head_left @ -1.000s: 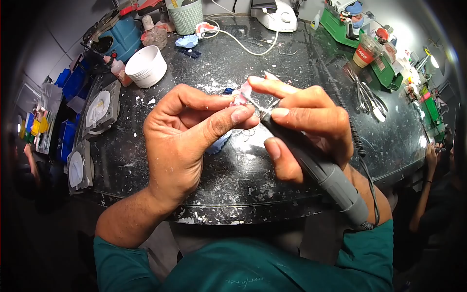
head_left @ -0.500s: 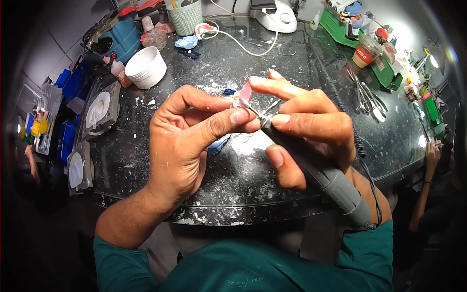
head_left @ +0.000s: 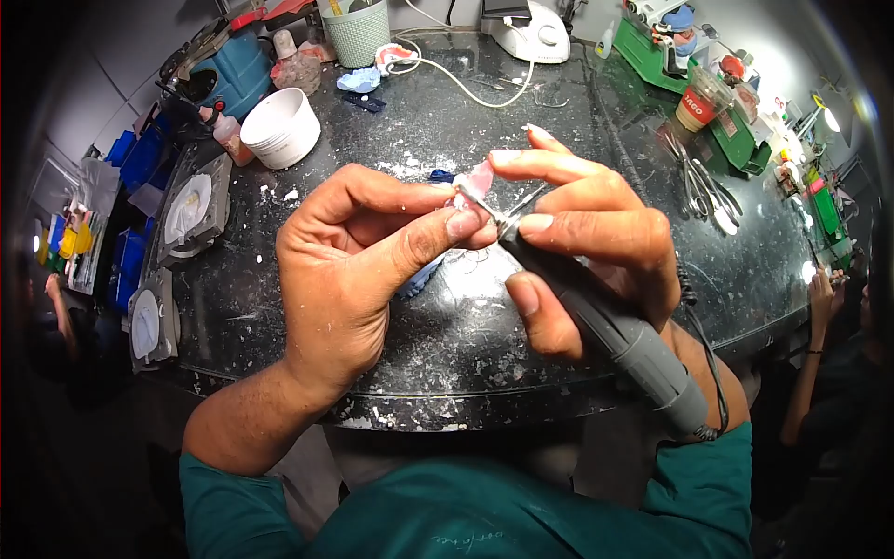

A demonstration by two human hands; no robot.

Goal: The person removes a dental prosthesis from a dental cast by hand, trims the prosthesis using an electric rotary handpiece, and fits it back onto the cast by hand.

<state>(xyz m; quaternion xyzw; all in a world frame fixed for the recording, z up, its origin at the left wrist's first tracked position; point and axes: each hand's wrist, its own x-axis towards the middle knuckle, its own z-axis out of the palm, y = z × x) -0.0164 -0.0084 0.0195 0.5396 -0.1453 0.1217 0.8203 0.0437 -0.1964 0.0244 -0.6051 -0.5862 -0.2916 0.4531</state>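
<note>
In the head view, my left hand (head_left: 340, 252) pinches a small pink denture piece (head_left: 480, 177) between thumb and fingers. Much of the denture piece is hidden behind those fingertips. My right hand (head_left: 619, 228) is closed around a dark grey rotary handpiece (head_left: 619, 331), held slanting up to the left. The thin metal bur (head_left: 475, 200) at its tip lies over the denture piece by my left thumb; I cannot tell if they touch. My right index fingertip is stretched out beside the pink edge. Below the hands lies a blue piece (head_left: 421, 278), partly covered.
White crumbs litter the black bench (head_left: 447, 345). A white tub (head_left: 281, 130), a mesh basket (head_left: 358, 35) and a white control unit (head_left: 531, 37) stand farther back. Scissors-like tools (head_left: 703, 186), a cup (head_left: 697, 104) and green bins (head_left: 740, 140) are at right. Another person's hand (head_left: 822, 296) shows far right.
The pink denture piece has turned slightly and its upper end sits a little farther right. My right index finger has shifted slightly right with it. Both grips are unchanged.
</note>
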